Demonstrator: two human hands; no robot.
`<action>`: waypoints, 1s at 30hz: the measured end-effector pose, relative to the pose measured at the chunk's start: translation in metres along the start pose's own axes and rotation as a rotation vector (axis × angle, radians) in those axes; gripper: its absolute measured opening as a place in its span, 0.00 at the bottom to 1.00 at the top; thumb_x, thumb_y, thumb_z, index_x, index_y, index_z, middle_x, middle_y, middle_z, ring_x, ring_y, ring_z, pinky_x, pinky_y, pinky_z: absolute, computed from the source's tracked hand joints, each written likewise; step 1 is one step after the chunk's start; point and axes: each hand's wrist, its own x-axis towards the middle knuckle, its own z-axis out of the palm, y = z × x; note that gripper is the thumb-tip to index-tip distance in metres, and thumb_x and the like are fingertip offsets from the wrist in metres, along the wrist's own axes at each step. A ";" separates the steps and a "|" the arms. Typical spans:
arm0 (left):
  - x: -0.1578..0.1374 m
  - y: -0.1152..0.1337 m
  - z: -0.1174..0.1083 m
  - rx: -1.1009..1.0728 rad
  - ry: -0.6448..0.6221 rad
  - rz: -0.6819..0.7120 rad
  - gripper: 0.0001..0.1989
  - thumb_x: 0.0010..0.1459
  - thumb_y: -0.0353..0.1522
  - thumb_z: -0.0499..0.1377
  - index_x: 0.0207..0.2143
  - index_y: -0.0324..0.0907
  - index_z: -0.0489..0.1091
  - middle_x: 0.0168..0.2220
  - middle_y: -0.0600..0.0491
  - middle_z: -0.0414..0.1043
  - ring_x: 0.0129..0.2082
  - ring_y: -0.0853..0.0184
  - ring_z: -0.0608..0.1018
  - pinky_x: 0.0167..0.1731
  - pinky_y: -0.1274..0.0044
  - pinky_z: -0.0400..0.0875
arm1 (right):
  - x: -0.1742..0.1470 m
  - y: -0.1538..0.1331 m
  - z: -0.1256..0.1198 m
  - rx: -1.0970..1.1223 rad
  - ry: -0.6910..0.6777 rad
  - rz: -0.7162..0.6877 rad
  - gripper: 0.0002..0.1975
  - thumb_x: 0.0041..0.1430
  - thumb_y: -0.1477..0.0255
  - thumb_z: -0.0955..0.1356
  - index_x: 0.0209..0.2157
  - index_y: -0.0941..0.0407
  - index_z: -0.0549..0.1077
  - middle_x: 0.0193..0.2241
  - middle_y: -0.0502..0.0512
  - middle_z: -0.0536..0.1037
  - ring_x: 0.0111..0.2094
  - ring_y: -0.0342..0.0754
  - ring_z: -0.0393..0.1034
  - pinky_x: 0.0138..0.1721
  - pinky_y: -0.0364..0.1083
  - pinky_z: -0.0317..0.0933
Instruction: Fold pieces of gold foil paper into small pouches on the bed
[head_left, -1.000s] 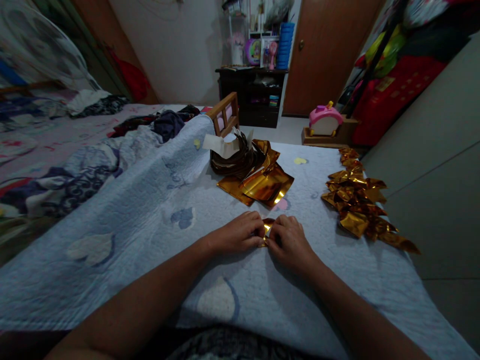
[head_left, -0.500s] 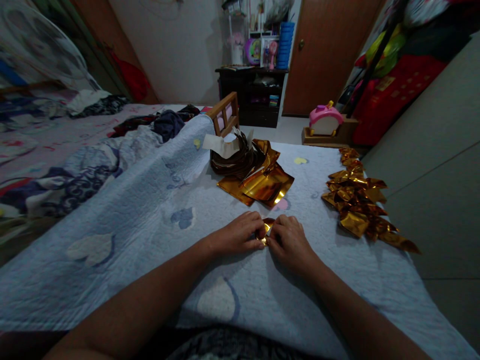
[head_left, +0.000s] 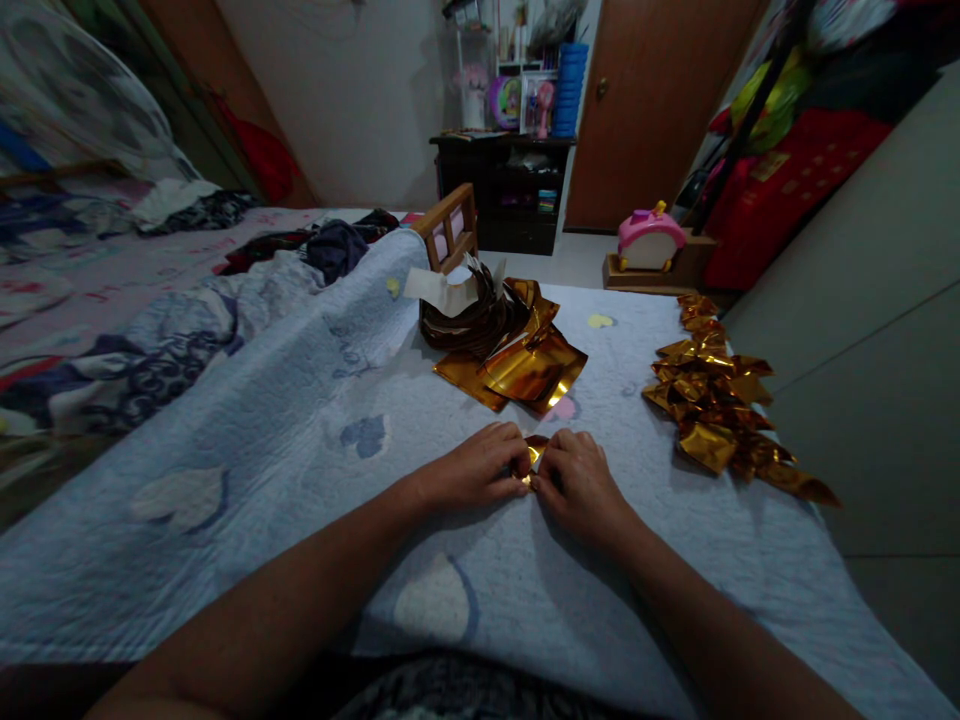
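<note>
A small piece of gold foil paper (head_left: 535, 452) is pinched between my two hands, just above the light blue quilt. My left hand (head_left: 484, 465) grips its left side with curled fingers. On its right side, my right hand (head_left: 581, 480) is closed, thumb and fingers together. Most of the piece is hidden behind my fingers. Beyond my hands lies a stack of gold foil sheets (head_left: 536, 370), some fanned flat, others curled into a dark roll. To the right sits a heap of folded gold foil pieces (head_left: 709, 400).
The quilt (head_left: 300, 520) covers the bed, with its edge dropping off at the right beside a pale cabinet (head_left: 885, 380). A wooden rail (head_left: 454, 225) rises behind the stack. Crumpled clothes (head_left: 337, 245) lie to the left. A pink and white toy (head_left: 651, 240) stands beyond the far edge.
</note>
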 end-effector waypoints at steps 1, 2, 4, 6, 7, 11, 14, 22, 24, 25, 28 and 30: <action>0.000 0.000 0.000 0.002 -0.002 -0.002 0.05 0.62 0.32 0.61 0.34 0.42 0.66 0.39 0.52 0.66 0.43 0.62 0.69 0.45 0.71 0.63 | 0.000 0.000 0.000 -0.002 0.002 0.000 0.07 0.58 0.77 0.70 0.26 0.56 0.73 0.35 0.56 0.73 0.39 0.53 0.62 0.40 0.50 0.52; 0.000 0.000 0.001 0.004 -0.003 -0.002 0.05 0.62 0.32 0.61 0.35 0.42 0.66 0.39 0.52 0.66 0.43 0.62 0.69 0.45 0.71 0.63 | 0.000 0.000 0.000 -0.003 0.002 0.000 0.07 0.58 0.77 0.70 0.26 0.56 0.72 0.35 0.56 0.73 0.39 0.53 0.62 0.39 0.50 0.52; 0.000 0.000 0.002 0.015 0.003 0.001 0.05 0.62 0.32 0.60 0.35 0.42 0.65 0.39 0.52 0.66 0.43 0.62 0.68 0.44 0.71 0.63 | 0.000 0.000 0.000 -0.005 0.000 0.002 0.07 0.58 0.77 0.70 0.26 0.56 0.72 0.35 0.56 0.73 0.39 0.52 0.62 0.39 0.50 0.52; 0.001 0.000 0.003 0.029 0.007 0.001 0.05 0.62 0.31 0.60 0.35 0.42 0.65 0.39 0.51 0.66 0.43 0.62 0.68 0.44 0.71 0.63 | 0.000 0.000 0.000 -0.007 0.000 0.003 0.07 0.58 0.77 0.70 0.26 0.56 0.72 0.35 0.56 0.72 0.39 0.52 0.62 0.39 0.50 0.52; 0.001 0.001 0.003 0.034 0.008 -0.002 0.05 0.62 0.31 0.60 0.35 0.42 0.65 0.39 0.51 0.66 0.43 0.62 0.68 0.44 0.71 0.63 | 0.000 0.000 0.000 -0.008 0.002 0.002 0.07 0.58 0.77 0.70 0.26 0.56 0.72 0.35 0.56 0.72 0.39 0.53 0.62 0.39 0.50 0.52; 0.000 0.002 0.003 0.039 0.013 -0.009 0.05 0.62 0.32 0.60 0.35 0.42 0.65 0.39 0.51 0.66 0.43 0.62 0.68 0.44 0.71 0.64 | 0.000 0.000 0.001 -0.015 0.003 0.004 0.07 0.58 0.77 0.69 0.26 0.55 0.72 0.35 0.56 0.73 0.40 0.53 0.62 0.39 0.50 0.52; 0.001 0.003 0.002 0.038 0.008 -0.008 0.05 0.63 0.31 0.59 0.35 0.42 0.65 0.39 0.51 0.66 0.43 0.62 0.68 0.44 0.71 0.64 | -0.001 -0.001 0.001 -0.036 0.000 0.013 0.06 0.58 0.77 0.69 0.27 0.55 0.71 0.36 0.56 0.72 0.40 0.53 0.62 0.40 0.51 0.52; 0.003 0.003 0.004 0.065 0.019 -0.004 0.07 0.63 0.33 0.60 0.33 0.42 0.64 0.38 0.51 0.66 0.41 0.62 0.68 0.43 0.71 0.63 | -0.004 -0.005 0.001 -0.074 0.017 0.020 0.03 0.59 0.75 0.68 0.32 0.55 0.69 0.37 0.56 0.71 0.40 0.54 0.61 0.41 0.51 0.53; 0.003 0.003 0.004 0.064 0.023 -0.007 0.07 0.63 0.34 0.60 0.34 0.42 0.64 0.38 0.51 0.66 0.42 0.61 0.68 0.43 0.71 0.63 | -0.004 -0.006 0.000 -0.087 0.018 0.008 0.02 0.60 0.74 0.67 0.33 0.54 0.68 0.37 0.56 0.71 0.40 0.55 0.62 0.41 0.52 0.53; 0.003 0.002 0.005 0.065 0.024 -0.007 0.07 0.62 0.34 0.60 0.34 0.43 0.64 0.38 0.51 0.66 0.42 0.61 0.68 0.43 0.71 0.63 | -0.005 -0.006 0.000 -0.099 0.020 0.003 0.02 0.60 0.74 0.67 0.34 0.54 0.68 0.37 0.56 0.71 0.40 0.55 0.62 0.41 0.52 0.53; 0.003 0.001 0.006 0.070 0.028 -0.005 0.07 0.62 0.34 0.60 0.34 0.43 0.64 0.38 0.51 0.66 0.41 0.61 0.68 0.43 0.71 0.63 | -0.005 -0.007 -0.001 -0.154 0.031 -0.010 0.03 0.61 0.71 0.68 0.36 0.54 0.68 0.38 0.58 0.71 0.41 0.57 0.62 0.41 0.53 0.53; 0.002 0.000 0.006 0.071 0.032 -0.003 0.07 0.62 0.34 0.60 0.34 0.43 0.64 0.38 0.51 0.66 0.41 0.61 0.68 0.42 0.71 0.63 | -0.006 -0.007 -0.002 -0.189 0.035 -0.013 0.04 0.62 0.69 0.68 0.38 0.54 0.69 0.39 0.59 0.72 0.42 0.58 0.63 0.42 0.54 0.54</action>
